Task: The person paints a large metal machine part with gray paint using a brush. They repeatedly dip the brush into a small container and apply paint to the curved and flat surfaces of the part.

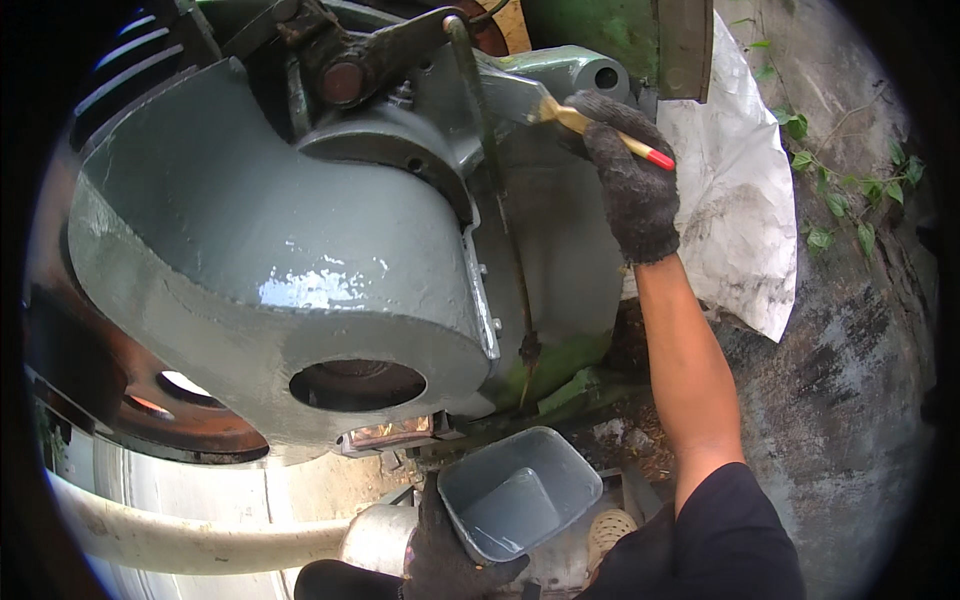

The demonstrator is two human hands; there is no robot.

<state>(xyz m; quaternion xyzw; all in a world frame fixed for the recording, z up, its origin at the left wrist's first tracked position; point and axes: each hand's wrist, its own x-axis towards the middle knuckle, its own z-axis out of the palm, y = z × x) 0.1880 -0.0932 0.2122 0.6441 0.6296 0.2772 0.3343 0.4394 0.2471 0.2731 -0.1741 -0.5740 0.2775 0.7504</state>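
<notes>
In a dark knit glove, my right hand (635, 175) grips a paintbrush (600, 128) with a pale wooden handle and red tip. Its bristle end points left, against or close to a grey part at the top of a large machine housing (300, 240); the exact contact is hard to make out. The housing wears glossy grey paint that looks wet in places. Low in the view, my gloved left hand (450, 555) holds a rectangular plastic tub (520, 495) by its side and underneath. Grey paint lies in the tub.
A thin rod (500, 190) runs down the machine's front. White sheeting (745, 200) hangs beside my right arm, before a stained wall (830, 420) with a green vine (865, 190). A rusty wheel (190, 425) and a pale pipe (200, 535) are at left.
</notes>
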